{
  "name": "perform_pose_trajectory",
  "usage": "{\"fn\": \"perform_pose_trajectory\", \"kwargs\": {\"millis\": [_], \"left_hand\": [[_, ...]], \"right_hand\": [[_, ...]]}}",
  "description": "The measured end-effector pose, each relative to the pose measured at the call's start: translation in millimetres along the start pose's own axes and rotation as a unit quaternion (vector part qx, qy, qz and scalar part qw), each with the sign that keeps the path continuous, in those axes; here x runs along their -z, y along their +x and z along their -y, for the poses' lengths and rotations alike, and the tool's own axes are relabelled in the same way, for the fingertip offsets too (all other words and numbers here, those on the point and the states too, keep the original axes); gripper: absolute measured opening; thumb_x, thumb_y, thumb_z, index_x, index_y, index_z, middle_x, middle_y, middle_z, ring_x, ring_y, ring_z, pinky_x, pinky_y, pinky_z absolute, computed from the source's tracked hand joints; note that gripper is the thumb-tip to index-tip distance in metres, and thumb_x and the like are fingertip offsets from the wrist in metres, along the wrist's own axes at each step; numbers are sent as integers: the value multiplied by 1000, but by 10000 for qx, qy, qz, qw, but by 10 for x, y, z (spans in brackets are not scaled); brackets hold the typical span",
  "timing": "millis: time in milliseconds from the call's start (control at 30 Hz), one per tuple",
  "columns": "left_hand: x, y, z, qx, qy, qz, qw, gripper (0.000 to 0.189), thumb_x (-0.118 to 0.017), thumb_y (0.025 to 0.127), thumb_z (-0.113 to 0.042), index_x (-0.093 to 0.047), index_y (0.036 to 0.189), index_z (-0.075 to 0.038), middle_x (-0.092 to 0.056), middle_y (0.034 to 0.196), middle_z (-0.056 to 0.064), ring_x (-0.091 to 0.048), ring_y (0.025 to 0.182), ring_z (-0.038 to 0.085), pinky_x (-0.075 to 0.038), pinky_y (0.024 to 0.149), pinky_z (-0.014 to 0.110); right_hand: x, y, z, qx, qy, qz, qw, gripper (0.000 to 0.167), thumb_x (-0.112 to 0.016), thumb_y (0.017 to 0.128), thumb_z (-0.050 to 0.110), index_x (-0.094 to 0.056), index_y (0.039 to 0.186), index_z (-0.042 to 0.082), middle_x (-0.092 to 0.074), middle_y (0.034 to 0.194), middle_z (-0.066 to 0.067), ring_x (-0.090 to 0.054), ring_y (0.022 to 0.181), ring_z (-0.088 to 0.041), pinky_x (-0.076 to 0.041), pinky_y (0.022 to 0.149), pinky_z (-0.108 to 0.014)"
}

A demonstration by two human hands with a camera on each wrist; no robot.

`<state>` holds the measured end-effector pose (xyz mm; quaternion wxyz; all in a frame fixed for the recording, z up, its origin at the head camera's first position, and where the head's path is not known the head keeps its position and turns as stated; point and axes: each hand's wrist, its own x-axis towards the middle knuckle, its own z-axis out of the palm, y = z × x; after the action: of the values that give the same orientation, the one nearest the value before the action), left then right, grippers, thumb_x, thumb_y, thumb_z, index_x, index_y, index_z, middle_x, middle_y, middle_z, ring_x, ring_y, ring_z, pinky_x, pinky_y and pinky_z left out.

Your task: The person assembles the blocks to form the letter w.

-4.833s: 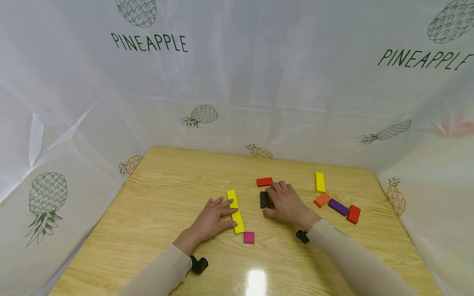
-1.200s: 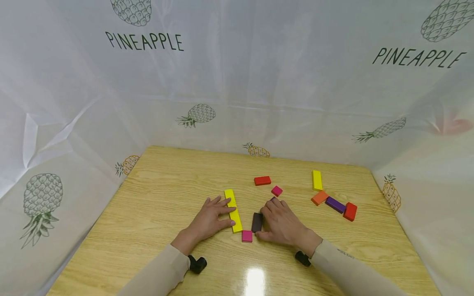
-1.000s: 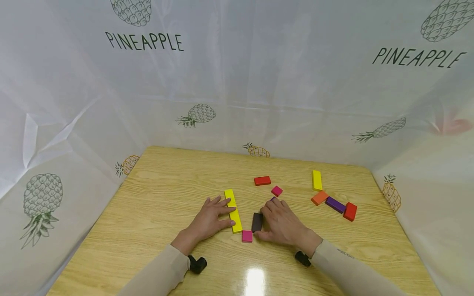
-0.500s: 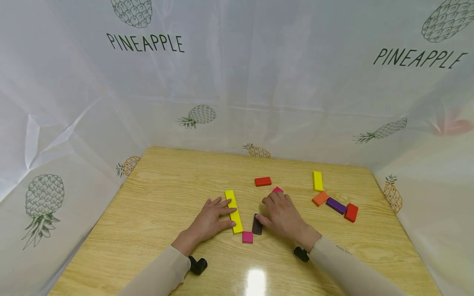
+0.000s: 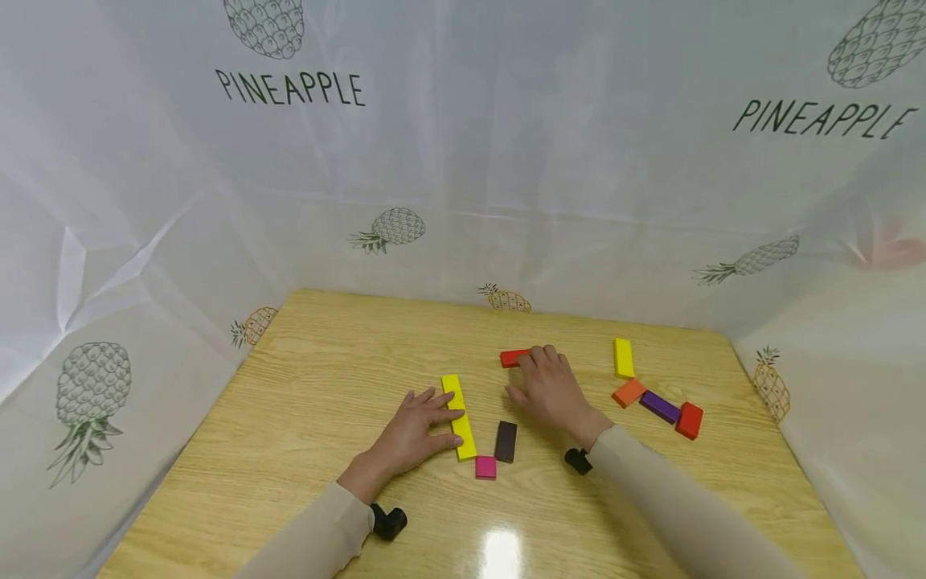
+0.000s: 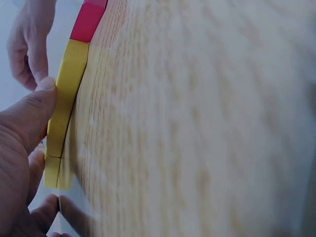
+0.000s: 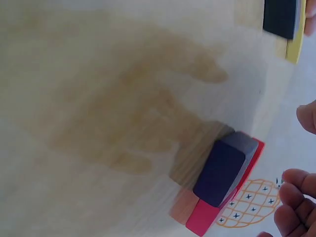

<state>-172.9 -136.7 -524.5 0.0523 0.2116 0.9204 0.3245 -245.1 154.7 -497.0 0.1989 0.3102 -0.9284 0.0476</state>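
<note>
My left hand rests its spread fingers and thumb on two yellow blocks laid end to end. A pink square block sits at their near end. To its right is a black block, untouched. My right hand hovers with nothing in its grasp, thumb apart from the loosely bent fingers. Its fingertips overlap the end of a red block in the head view. Below this hand, the right wrist view shows a dark purple block and a small pink block, both hidden in the head view.
At the right of the wooden table lie another yellow block, an orange block, a purple block and a red block. A white pineapple-print sheet surrounds the table's back and sides.
The black block has come toward me, to beside the pink square, and my right hand has let go of it. That hand has then moved away toward the far red block. My left hand stays put.
</note>
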Motion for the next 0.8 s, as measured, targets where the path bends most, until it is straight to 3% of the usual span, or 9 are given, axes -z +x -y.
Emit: {"fn": "perform_pose_trajectory", "kwargs": {"millis": [300, 533, 800], "left_hand": [[-7, 5, -33, -29, -36, -10, 10000, 49, -75, 97, -46, -72, 139, -21, -52, 161, 8, -33, 158, 41, -11, 130, 67], [2, 4, -44, -9, -14, -23, 10000, 49, -75, 96, -46, -72, 139, -22, -52, 161, 7, -33, 157, 41, -12, 130, 67], [18, -4, -38, -17, -32, -68, 10000, 49, -76, 96, -45, -72, 139, -21, -53, 160, 8, -34, 157, 43, -11, 129, 68]], "right_hand": [[-85, 207, -88, -38, 127, 577, 9982, 44, -71, 98, 28, -66, 130, -2, -63, 119, -19, -55, 105, -38, -52, 90, -55], [-131, 264, -111, -66, 42, 1175, 9930, 38, -67, 101, 31, -68, 134, 10, -61, 116, -14, -51, 101, -33, -49, 88, -52], [-143, 239, -142, 8, 198, 1167, 9930, 35, -64, 102, 30, -70, 134, 15, -60, 116, -11, -49, 102, -30, -48, 87, -50]]}}
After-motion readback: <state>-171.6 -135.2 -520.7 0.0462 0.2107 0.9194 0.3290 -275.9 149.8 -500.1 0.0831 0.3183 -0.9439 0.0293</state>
